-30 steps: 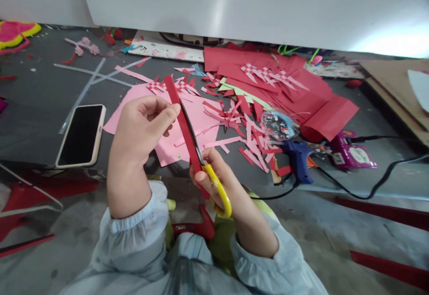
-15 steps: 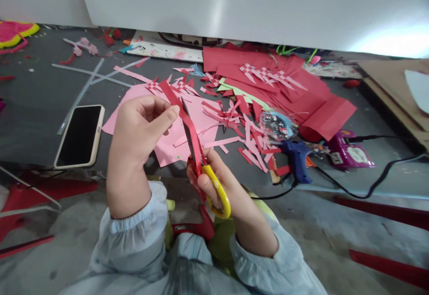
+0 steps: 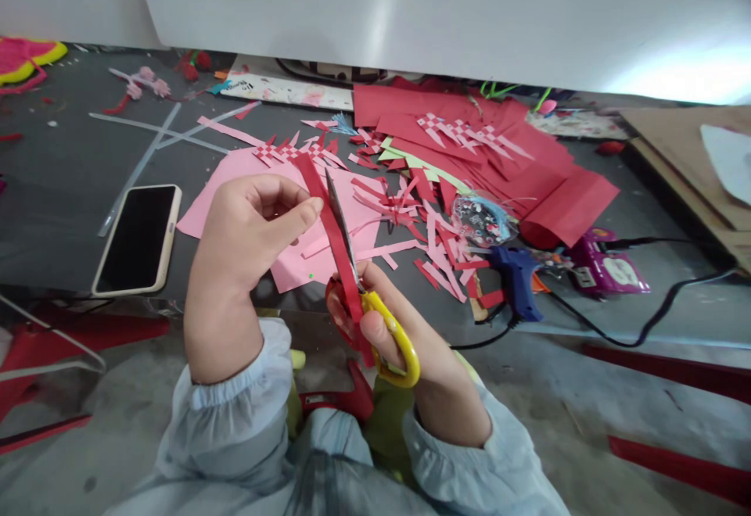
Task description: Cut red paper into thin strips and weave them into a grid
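Note:
Between thumb and fingers, my left hand [image 3: 249, 227] pinches a narrow red paper strip [image 3: 337, 238] near its upper end. The strip slants down toward my right hand [image 3: 390, 317], which grips a pair of yellow-handled scissors [image 3: 402, 344]. Their blades point up and away, lying alongside the strip's right edge. My right fingers are partly hidden behind the handles and the strip's lower end. Beneath both hands lies a pink paper sheet [image 3: 235, 168] on the dark table. Small red-and-pink woven paper pieces [image 3: 287, 150] rest at its far edge.
Pink and red paper scraps [image 3: 440, 242] lie to the right, before a stack of red paper [image 3: 516, 156]. A blue glue gun [image 3: 516, 281] with a black cord sits near the table's front edge, beside a purple packet [image 3: 607, 266]. At left lies a phone [image 3: 139, 238].
The scissors have shifted slightly right, and their blades now show more apart from the strip. The strip's upper end has moved a little right and down with my left hand.

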### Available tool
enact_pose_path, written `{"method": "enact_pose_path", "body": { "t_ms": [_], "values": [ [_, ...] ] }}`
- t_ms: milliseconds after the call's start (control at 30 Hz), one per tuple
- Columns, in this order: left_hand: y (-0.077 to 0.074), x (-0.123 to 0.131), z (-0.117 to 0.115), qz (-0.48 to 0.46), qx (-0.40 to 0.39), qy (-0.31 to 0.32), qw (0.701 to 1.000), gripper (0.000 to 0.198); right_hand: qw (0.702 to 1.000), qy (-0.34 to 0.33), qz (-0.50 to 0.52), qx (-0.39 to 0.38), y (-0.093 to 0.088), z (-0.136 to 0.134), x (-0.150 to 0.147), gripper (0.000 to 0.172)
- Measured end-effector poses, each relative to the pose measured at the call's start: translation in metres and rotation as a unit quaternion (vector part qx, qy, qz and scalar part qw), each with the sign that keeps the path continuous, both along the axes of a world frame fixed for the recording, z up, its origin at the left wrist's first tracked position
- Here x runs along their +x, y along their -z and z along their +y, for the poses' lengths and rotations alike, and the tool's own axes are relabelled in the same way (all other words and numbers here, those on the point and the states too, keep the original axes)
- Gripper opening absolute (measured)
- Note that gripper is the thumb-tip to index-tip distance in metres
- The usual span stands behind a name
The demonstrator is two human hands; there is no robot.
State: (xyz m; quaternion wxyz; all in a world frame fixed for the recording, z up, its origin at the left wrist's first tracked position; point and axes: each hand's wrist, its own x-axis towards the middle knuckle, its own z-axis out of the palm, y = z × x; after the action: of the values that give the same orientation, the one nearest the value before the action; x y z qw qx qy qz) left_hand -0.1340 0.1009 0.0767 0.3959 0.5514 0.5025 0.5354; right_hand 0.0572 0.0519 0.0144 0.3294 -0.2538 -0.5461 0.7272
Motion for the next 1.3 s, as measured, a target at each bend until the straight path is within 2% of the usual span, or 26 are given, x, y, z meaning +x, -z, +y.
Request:
{"method": "enact_pose_path", "body": {
  "t_ms": [233, 633, 1067, 1300],
  "values": [
    [-0.0017, -0.0007, -0.0026, 0.014, -0.009, -0.009, 1.000, 0.013, 1.000, -0.016, -0.014, 0.005, 0.0006, 0.0014, 0.0042, 0.042],
    [-0.0024, 0.0001, -0.0039, 0.024, 0.000, -0.005, 1.000, 0.013, 0.996, 0.019, -0.086, 0.012, 0.0019, 0.0002, 0.0053, 0.038],
    [-0.0030, -0.0001, -0.0040, 0.043, -0.009, -0.012, 0.999, 0.012, 0.995, 0.043, -0.094, 0.007, 0.0060, -0.0041, 0.0044, 0.033],
    [-0.0029, -0.0013, -0.0036, 0.043, -0.003, -0.004, 0.999, 0.012, 0.994, 0.047, -0.094, 0.020, 0.0081, -0.0031, 0.0043, 0.036]
  ]
}}
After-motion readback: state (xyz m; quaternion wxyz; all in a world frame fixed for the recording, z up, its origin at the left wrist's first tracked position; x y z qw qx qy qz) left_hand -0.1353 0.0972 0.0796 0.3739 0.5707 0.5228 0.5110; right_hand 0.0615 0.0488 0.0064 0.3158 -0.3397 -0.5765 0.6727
